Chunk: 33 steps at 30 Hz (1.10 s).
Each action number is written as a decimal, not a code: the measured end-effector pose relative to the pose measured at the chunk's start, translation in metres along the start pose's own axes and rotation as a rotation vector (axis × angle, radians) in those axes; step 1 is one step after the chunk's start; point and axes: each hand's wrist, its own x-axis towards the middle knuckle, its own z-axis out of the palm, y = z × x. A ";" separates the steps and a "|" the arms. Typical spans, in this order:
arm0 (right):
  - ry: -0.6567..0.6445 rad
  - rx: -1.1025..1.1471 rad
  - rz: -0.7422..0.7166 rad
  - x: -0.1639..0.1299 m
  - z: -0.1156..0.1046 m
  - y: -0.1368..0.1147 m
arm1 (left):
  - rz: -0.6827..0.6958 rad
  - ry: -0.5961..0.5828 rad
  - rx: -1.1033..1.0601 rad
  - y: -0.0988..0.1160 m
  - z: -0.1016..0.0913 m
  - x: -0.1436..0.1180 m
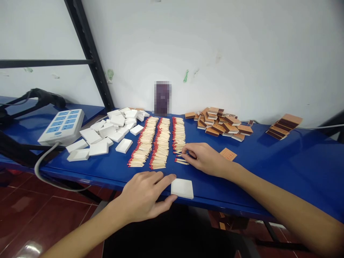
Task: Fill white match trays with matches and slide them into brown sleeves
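I'm seeing the left hand [143, 195] lying palm-down at the near edge of the blue metal surface [282, 161]. Its fingers [165, 180] are stretched out, loosely spread, and the thumb and forefinger tips are touching the left side of a small white cardboard tray [182, 188]. They are bracketing it, not gripping around it. The tray is sitting flat, right at the near lip, partly overhanging by the look of it.

The right hand [205, 157] is resting further in, fingers [188, 150] curled close together and pinching at a few loose red-tipped wooden matchsticks [181, 161] at the near end of the right-hand row of matches [178, 134]. I can't tell how many sticks it is actually holding.

Two more long rows of red-headed matches [153, 141] are lying just left of that one, running away from me. A heap of white cardboard trays [107, 134] is sitting well left of the rows, and a white power strip with blue sockets [62, 125] is beyond that. A pile of brown matchbox sleeves [220, 123] is lying far right near the wall, a smaller stack of brown sleeves [284, 126] is further right, and one flat orange-brown sleeve [228, 154] is just beside the right wrist.

Open room: I'm seeing bare blue surface to the right of the right forearm and between the hands.
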 end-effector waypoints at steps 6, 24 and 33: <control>-0.028 -0.016 -0.039 -0.001 0.000 0.003 | -0.001 -0.004 0.004 0.001 0.000 0.000; -0.093 -0.021 0.002 0.000 -0.008 -0.004 | 0.008 0.000 0.005 0.000 0.002 0.000; -0.063 0.045 0.092 -0.001 -0.008 -0.003 | 0.004 0.004 0.017 0.000 0.001 0.000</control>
